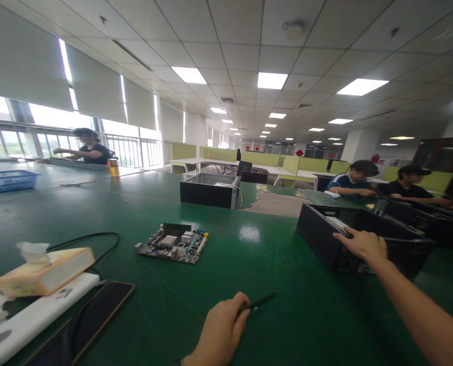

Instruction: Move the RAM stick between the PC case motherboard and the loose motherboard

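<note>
While the left hand [222, 330] pinches a thin dark strip [263, 301] between thumb and fingers at the bottom centre of the frame, the right hand [365, 246] reaches in from the lower right and lies over an open black computer case [320, 244]. Its fingertips are at a silvery part [336, 222] by the case's upper edge; whether they grip it or only touch it, I cannot tell. The strip is held above the green tabletop [249, 264], tilted, its free end pointing right and slightly up.

A circuit board [173, 244] lies flat left of the frame's centre, well apart from both hands. Behind it, near the middle of the frame, stands a second case [203, 194], open at the top.

At the lower left, a tissue box [66, 269] rests on a long white object [39, 317], with a dark phone-like slab [104, 305] just beside it and a black cable [100, 234] curving behind. A blue basket [9, 182] sits at the left edge. One person [97, 152] is seated at the upper left, and two co-workers [348, 180] sit at the right.
</note>
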A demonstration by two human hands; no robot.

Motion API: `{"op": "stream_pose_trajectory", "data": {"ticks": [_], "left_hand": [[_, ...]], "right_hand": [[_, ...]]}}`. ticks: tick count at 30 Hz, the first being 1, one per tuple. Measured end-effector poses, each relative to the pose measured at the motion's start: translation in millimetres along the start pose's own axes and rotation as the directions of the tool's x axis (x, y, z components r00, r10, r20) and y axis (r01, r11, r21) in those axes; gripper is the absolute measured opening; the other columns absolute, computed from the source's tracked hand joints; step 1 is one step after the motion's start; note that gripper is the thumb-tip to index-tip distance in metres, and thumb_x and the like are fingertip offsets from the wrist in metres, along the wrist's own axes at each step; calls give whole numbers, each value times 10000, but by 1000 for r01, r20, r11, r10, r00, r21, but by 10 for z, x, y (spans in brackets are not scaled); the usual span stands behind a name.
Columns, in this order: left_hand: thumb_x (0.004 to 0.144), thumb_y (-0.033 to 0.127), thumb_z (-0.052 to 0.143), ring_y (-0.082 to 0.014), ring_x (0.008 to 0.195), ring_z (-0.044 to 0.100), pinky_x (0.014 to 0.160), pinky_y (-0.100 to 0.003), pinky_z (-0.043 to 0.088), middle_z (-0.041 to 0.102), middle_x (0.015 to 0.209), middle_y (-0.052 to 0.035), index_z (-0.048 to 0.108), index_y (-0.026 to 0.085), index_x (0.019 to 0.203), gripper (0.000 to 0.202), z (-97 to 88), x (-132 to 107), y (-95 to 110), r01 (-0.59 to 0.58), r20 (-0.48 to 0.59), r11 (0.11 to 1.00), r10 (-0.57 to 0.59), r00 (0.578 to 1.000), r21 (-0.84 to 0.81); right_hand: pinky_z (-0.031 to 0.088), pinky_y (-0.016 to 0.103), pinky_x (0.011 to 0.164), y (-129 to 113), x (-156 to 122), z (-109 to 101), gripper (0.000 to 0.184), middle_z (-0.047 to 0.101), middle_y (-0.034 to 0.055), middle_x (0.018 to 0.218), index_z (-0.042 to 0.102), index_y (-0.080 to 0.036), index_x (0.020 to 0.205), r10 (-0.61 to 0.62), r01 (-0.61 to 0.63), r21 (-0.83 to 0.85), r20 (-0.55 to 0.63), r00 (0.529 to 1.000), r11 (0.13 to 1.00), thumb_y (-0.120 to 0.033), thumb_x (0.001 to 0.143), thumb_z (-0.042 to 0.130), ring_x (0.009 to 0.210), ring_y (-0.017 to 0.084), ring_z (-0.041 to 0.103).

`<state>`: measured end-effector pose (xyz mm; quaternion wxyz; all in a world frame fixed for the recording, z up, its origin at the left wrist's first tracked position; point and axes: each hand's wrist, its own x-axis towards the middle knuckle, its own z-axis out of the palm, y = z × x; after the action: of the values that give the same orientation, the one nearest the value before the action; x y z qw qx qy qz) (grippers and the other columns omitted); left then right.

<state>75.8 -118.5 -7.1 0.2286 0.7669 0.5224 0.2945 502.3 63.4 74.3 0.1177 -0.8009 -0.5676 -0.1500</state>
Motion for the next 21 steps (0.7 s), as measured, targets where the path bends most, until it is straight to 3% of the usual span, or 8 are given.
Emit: {"op": "stream_pose_trajectory", "data": {"ticks": [3,6,10,12,14,17,19,21], "left_hand": [[886,292,406,-119,626,562,628,-233,405,660,751,12,452,206,871,98,13,53,39,5,3,944,-4,1000,-331],[849,300,474,-103,612,572,584,-222,411,677,832,-25,380,200,833,138,1,116,77,6,-28,782,-30,999,-623],[773,261,541,-89,554,562,459,-185,363,654,807,-23,320,203,757,229,-125,190,174,3,-58,538,-97,994,-843],[751,234,535,-71,505,537,429,-171,349,629,757,4,301,204,731,236,-275,240,276,-27,-86,479,-101,991,-877],[735,213,522,-62,473,526,418,-163,348,607,722,27,285,206,723,237,-490,325,423,-73,-121,486,-68,990,-871],[739,204,478,-78,449,553,399,-161,345,620,722,29,277,217,764,203,-856,549,697,-141,-141,586,46,989,-798],[757,193,433,-83,428,559,383,-157,332,639,757,21,305,222,845,158,-1042,746,880,-172,-109,703,133,985,-690],[777,179,382,-72,417,550,402,-165,352,646,789,14,370,214,932,159,-1124,940,1031,-216,-55,850,216,975,-481]], "right_hand": [[374,417,770,-146,-255,-67,704,654,169,960,586,-230,1197,-40,39,-6,-36,999,999,-701,750,316,930,343,569],[360,408,813,-382,-641,-182,662,650,143,951,611,-231,1164,-75,76,7,-108,991,997,-679,760,338,931,312,561],[327,429,874,-787,-1363,-491,648,625,135,975,621,-230,1148,-129,145,80,-182,975,986,-679,767,351,968,313,521],[321,435,888,-1015,-1781,-688,667,613,138,1009,624,-231,1141,-194,227,143,-214,957,963,-701,769,331,982,318,499],[331,437,883,-1252,-2204,-843,675,611,144,1013,632,-227,1125,-251,296,211,-216,943,932,-712,763,333,964,318,490],[344,480,862,-1593,-2781,-896,651,620,151,986,618,-244,1137,-336,386,290,-209,918,875,-702,759,351,921,332,494],[363,525,812,-1771,-3079,-858,674,631,161,984,592,-257,1172,-458,498,304,-198,867,812,-716,738,357,893,357,505],[386,530,761,-1875,-3255,-882,681,644,167,983,570,-258,1199,-604,622,304,-164,780,721,-712,733,369,873,368,519]]}}
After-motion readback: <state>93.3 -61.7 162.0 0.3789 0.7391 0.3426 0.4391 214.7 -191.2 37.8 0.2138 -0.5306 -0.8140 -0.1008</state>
